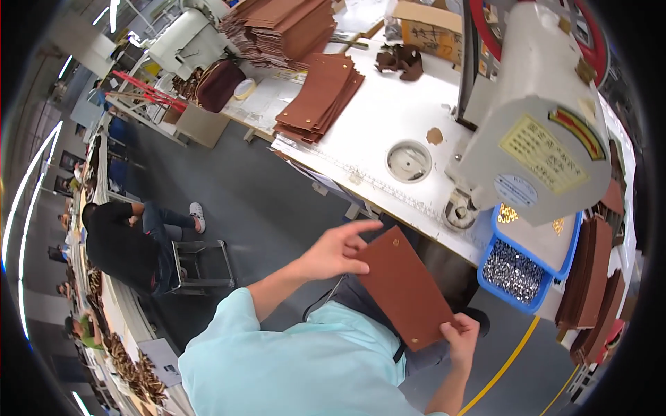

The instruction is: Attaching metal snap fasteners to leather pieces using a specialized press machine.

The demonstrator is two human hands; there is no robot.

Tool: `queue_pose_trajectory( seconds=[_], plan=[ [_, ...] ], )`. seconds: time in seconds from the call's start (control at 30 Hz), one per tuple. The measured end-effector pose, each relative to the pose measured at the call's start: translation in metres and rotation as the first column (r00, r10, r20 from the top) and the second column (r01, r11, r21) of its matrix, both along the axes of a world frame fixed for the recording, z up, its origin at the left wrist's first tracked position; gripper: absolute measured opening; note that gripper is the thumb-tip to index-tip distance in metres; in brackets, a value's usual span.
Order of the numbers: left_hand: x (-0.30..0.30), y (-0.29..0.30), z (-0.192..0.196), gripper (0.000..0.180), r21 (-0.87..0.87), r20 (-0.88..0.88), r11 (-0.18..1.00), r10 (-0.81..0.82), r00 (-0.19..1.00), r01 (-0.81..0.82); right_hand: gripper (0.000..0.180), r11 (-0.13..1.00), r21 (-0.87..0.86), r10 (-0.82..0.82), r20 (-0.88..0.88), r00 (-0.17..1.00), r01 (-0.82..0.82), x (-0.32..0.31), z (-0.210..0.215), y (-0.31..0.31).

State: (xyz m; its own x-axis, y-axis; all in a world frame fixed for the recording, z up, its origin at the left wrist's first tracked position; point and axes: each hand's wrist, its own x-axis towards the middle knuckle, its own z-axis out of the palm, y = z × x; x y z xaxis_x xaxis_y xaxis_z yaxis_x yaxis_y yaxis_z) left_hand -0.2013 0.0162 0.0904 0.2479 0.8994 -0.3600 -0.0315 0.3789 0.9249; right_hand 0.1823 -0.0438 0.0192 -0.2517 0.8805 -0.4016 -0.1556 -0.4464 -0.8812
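Observation:
A brown rectangular leather panel (pixel 406 288) with a brass-coloured rivet near each of two opposite ends is held over my lap. My right hand (pixel 461 336) pinches its lower right corner between thumb and fingers. At its upper left corner is my left hand (pixel 336 251), index finger stretched out and thumb at the panel's edge; the fingers are apart. Just beyond the panel stands a grey riveting machine (pixel 534 152) on a white table (pixel 388 90). Beside the machine, a blue tray (pixel 517 274) holds silver metal fittings and brass-coloured rings.
Riveted leather panels (pixel 319 93) lie stacked on the table's left part, with a taller brown stack (pixel 284 31) behind. More brown pieces (pixel 588 270) hang at the right. A cardboard box (pixel 430 28) stands at the back. A person in black (pixel 121 243) sits at the left.

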Motion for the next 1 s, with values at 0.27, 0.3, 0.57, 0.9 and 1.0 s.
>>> queue_pose_trajectory(
  seconds=[0.27,0.3,0.57,0.9,1.0],
  plan=[
    [0.007,-0.001,-0.007,0.063,0.168,0.304,0.898,0.346,0.887,-0.408,0.015,0.999,0.047,0.023,-0.163,0.986,-0.016,-0.146,0.001,0.046],
    [0.002,0.003,-0.01,0.061,0.209,0.247,0.897,0.337,0.909,-0.389,0.028,0.994,0.078,0.092,-0.233,0.968,-0.076,-0.154,-0.006,0.046],
    [-0.137,0.166,0.076,0.063,0.351,0.037,0.862,0.377,0.925,-0.365,0.041,0.977,0.094,0.184,0.067,0.981,-0.189,-0.129,-0.043,0.02],
    [-0.303,0.279,-0.003,0.087,0.347,-0.886,0.935,0.352,0.302,-0.071,0.033,0.993,-0.061,0.116,0.261,0.958,-0.103,-0.08,-0.086,-0.026],
    [-0.252,0.289,-0.001,0.11,0.372,-0.885,0.925,0.377,0.274,-0.073,0.034,0.994,-0.046,0.113,0.361,0.926,-0.104,-0.081,-0.074,-0.023]
  ],
)
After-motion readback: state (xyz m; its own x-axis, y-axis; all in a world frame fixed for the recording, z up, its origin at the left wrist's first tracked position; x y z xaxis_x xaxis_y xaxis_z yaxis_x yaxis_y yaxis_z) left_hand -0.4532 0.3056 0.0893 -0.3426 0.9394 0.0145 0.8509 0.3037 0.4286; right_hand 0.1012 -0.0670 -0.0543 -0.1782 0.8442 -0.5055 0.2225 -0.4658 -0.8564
